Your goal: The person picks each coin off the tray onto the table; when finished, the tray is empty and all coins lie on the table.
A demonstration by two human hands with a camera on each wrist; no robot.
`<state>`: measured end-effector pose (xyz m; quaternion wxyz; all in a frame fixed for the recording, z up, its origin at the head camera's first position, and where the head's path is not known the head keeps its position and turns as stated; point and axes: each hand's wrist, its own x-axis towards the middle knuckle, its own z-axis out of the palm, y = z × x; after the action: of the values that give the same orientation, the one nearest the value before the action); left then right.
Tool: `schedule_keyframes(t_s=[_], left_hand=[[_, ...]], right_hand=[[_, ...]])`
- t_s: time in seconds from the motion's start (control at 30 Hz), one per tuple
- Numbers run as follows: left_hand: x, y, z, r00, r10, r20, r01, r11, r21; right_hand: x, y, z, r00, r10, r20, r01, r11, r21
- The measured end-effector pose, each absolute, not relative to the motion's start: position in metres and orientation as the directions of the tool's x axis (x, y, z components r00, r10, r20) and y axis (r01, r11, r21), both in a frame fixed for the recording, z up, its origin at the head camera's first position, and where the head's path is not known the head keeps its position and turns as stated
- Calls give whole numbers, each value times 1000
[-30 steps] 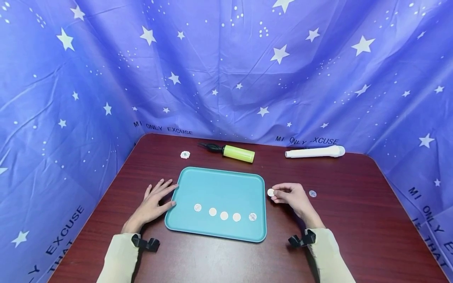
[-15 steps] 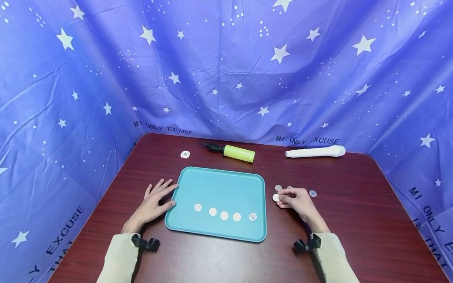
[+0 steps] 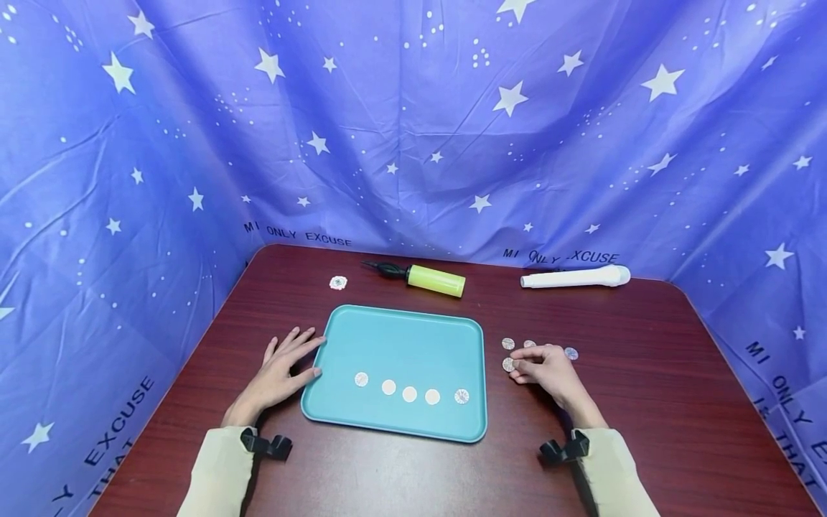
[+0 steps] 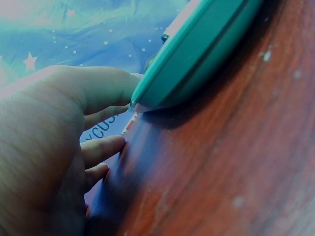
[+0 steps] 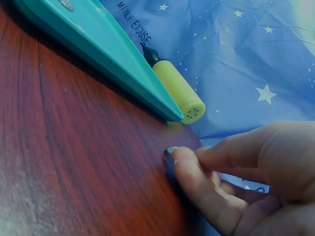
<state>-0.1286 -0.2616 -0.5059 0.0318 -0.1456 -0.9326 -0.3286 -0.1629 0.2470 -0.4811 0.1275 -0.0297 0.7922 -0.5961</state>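
Between the thumb and fingertips of my right hand [image 3: 548,373] is the edge of a coin-like disc [image 3: 508,365], low over the table just right of the teal tray [image 3: 394,431]. In the right wrist view only a sliver of this disc [image 5: 171,149] shows past the fingertips. Several similar discs lie near that hand, one of them the farther disc [image 3: 508,344]; the hand partly covers others. My left hand [image 3: 279,370] rests at the tray's left edge with fingers spread, its index fingertip and thumb at the rim. Inside the tray, several discs, including a patterned disc [image 3: 461,396], form a row.
Behind the tray lies a yellow-green hand pump [image 3: 436,281] with a black nozzle. A white wand-shaped object [image 3: 575,277] is at the back right, and a small white scalloped piece [image 3: 338,283] at the back left. A blue starry curtain [image 3: 413,129] surrounds the table [image 3: 362,474].
My right hand has moved right and slightly nearer, away from the tray's edge, with the pinched disc. Discs behind it on the table have come into view. The left hand has stayed still.
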Motion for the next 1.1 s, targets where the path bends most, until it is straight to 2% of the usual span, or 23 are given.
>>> schedule_keyframes(t_s=[0.3, 0.77, 1.1], left_hand=[[-129, -262, -506, -955, 253, 155, 294, 743, 601], [-126, -261, -508, -955, 253, 156, 295, 743, 601], [-127, -262, -509, -957, 249, 152, 289, 745, 601]], right_hand=[[-163, 242, -477, -973, -144, -181, 105, 422, -901], [-158, 239, -475, -977, -80, -197, 131, 501, -855], [-160, 237, -472, -979, -68, -190, 131, 504, -854]])
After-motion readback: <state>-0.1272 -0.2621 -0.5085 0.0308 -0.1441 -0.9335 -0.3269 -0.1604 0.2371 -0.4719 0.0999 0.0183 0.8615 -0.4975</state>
